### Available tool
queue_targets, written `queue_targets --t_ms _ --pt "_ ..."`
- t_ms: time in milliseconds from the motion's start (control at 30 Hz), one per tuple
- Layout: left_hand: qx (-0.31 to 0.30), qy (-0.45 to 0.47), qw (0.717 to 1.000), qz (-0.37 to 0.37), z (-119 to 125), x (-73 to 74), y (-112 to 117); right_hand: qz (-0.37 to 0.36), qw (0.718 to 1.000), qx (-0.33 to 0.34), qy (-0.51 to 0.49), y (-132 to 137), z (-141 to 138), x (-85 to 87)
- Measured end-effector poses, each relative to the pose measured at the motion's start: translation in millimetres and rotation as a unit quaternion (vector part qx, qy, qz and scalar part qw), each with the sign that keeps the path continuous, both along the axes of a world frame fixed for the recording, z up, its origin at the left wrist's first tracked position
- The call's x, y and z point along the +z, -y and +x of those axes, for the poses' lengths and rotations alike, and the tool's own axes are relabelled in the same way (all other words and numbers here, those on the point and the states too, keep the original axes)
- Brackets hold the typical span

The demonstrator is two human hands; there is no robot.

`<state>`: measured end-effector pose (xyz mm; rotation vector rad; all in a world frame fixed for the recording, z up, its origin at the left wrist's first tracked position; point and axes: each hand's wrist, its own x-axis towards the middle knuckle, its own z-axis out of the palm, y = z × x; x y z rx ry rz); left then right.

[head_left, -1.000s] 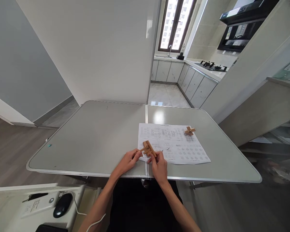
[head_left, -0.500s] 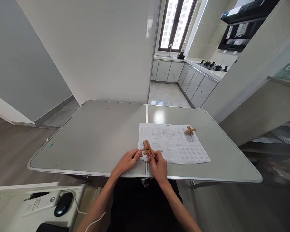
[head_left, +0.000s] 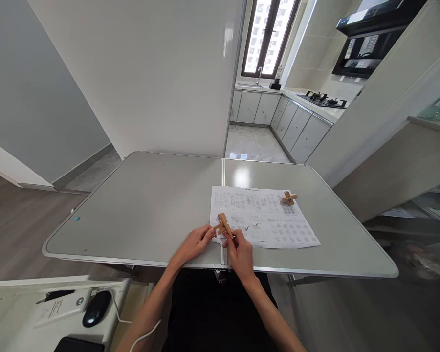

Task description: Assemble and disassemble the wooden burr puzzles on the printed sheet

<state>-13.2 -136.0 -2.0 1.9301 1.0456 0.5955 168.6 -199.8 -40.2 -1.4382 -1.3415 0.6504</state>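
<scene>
My left hand (head_left: 197,243) pinches the left end of a short notched wooden puzzle piece (head_left: 218,229) between thumb and fingers. The fingers of my right hand (head_left: 241,253) are closed on the lower end of a longer wooden puzzle piece (head_left: 222,219), which slants across the short one. The two pieces meet over the lower left corner of a printed sheet (head_left: 256,238); whether they are interlocked is too small to tell. On the sheet's upper right corner lies a small cross of wooden pieces (head_left: 289,198). Rows of diagrams and pen ticks mark the paper.
A grey folding table (head_left: 161,210) with a metal rim and centre seam lies under my hands. A small blue bit (head_left: 77,219) sits near its left edge. At lower left, a white stand (head_left: 18,330) bears a black mouse (head_left: 96,309). A kitchen lies beyond.
The longer wooden piece has turned slightly in my right fingers, and its angle against the short piece has changed. My hands are nearly where they were.
</scene>
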Motion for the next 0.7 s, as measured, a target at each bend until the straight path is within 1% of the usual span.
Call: queue_targets --t_ms 167,300,367,433,600,700 --pt "-0.007 0.01 1.0 -0.003 0.6 -4.2 -1.2 0.008 0.999 0.038 0.029 1.5 -1.5 -1.3" --pt "-0.01 0.017 1.0 -0.006 1.0 -8.1 -1.7 0.022 0.994 0.071 0.083 3.2 -4.1 -4.5" --pt "-0.013 0.022 1.0 -0.009 1.1 -8.5 -1.4 0.026 0.992 0.077 0.095 3.3 -5.8 -6.1" --pt "-0.013 0.024 1.0 -0.01 1.3 -7.6 -0.7 0.02 0.994 0.066 0.085 2.9 -7.3 -7.0" --pt "-0.009 0.014 1.0 0.003 1.7 -3.7 0.9 -0.013 0.999 -0.009 0.032 2.8 -8.3 -5.7" --pt "-0.018 -0.001 1.0 0.009 2.1 -3.9 0.2 -0.016 1.0 -0.012 0.015 3.5 -7.5 -4.0"
